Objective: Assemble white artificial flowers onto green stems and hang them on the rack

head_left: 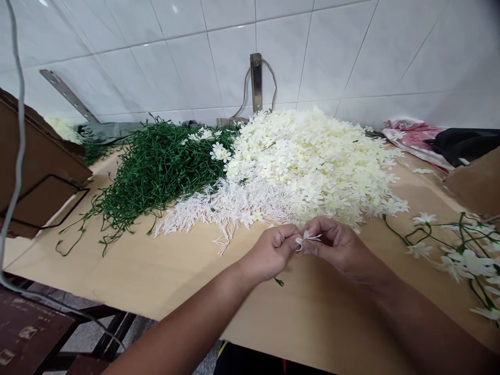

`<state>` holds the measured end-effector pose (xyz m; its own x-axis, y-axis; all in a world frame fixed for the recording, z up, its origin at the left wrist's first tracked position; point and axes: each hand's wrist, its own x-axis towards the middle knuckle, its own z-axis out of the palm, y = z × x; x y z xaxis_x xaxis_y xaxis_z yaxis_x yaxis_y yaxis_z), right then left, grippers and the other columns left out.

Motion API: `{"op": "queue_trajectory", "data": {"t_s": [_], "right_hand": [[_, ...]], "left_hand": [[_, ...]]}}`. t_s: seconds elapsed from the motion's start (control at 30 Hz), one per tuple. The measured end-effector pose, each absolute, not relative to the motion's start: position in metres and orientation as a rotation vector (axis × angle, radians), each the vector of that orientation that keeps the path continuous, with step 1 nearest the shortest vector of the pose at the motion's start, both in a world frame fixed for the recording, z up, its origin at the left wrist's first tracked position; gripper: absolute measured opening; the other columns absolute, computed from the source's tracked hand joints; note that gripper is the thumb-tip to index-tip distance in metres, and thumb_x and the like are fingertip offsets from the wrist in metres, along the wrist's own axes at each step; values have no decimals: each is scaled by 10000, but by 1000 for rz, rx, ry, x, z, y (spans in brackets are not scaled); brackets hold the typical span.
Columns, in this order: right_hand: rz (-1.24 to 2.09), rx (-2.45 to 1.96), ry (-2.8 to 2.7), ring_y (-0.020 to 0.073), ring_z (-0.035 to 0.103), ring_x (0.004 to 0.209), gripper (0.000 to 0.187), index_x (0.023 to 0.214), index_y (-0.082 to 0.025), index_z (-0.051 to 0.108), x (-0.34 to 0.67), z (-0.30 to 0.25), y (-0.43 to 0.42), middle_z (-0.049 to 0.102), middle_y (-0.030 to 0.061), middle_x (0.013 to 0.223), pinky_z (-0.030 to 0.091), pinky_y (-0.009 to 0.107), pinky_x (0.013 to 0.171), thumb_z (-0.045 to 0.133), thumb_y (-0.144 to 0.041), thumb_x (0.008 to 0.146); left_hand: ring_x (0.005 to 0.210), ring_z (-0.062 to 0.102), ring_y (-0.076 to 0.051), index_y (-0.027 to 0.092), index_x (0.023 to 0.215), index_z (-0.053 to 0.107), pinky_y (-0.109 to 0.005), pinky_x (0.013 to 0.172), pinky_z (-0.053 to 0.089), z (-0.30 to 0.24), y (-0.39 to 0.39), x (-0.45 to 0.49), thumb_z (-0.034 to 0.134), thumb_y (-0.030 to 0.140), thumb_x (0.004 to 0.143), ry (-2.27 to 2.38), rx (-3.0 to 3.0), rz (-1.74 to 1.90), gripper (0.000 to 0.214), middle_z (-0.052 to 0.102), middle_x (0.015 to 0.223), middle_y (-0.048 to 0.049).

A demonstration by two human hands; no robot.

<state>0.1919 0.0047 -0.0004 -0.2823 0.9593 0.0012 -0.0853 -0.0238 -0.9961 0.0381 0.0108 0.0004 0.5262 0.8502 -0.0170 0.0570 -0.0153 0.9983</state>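
My left hand (273, 250) is closed, with the green tip of an artificial stem (278, 282) poking out beneath it. Fingertip to fingertip with it, my right hand (332, 240) pinches a small white artificial flower (304, 239); the fingers partly cover where flower and stem meet. Just beyond both hands lies a heap of loose cream-white flower heads (312, 161). A spread of thin white stamen pieces (234, 203) reaches along its front left. Further left is a tangled pile of green stems (164, 172).
Several flowers on stems (469, 263) lie at the right of the table (187, 276). A cardboard box (39, 161) stands at the left, near a hanging grey cable (19, 130). Cloths (414, 138) lie at the back right against the tiled wall (332, 52).
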Motion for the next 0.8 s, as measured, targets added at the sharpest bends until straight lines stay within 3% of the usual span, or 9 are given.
{"op": "queue_trajectory", "data": {"t_s": [0.5, 0.67, 0.8], "right_hand": [[1282, -1038, -1516, 104, 475, 583, 179, 587, -184, 490, 190, -3, -4, 528, -21, 627, 371, 244, 539, 650, -237, 649], [1329, -1167, -1553, 79, 418, 514, 176, 625, -174, 498, 187, 2, -6, 462, -52, 559, 322, 221, 484, 660, -242, 634], [1349, -1131, -1720, 89, 486, 555, 96, 728, -166, 540, 186, 16, -7, 533, -22, 644, 374, 219, 510, 600, -236, 702]], "left_hand": [[533, 290, -75, 167, 587, 375, -218, 521, 241, 1, 5, 40, 417, 318, 783, 889, 1528, 722, 252, 314, 559, 50], [532, 313, -77, 164, 583, 418, -212, 524, 255, 9, 6, 30, 455, 311, 772, 923, 1542, 680, 242, 350, 560, 45], [574, 383, -95, 160, 605, 489, -218, 564, 297, 13, -2, 6, 465, 370, 789, 993, 1612, 719, 280, 414, 587, 28]]}}
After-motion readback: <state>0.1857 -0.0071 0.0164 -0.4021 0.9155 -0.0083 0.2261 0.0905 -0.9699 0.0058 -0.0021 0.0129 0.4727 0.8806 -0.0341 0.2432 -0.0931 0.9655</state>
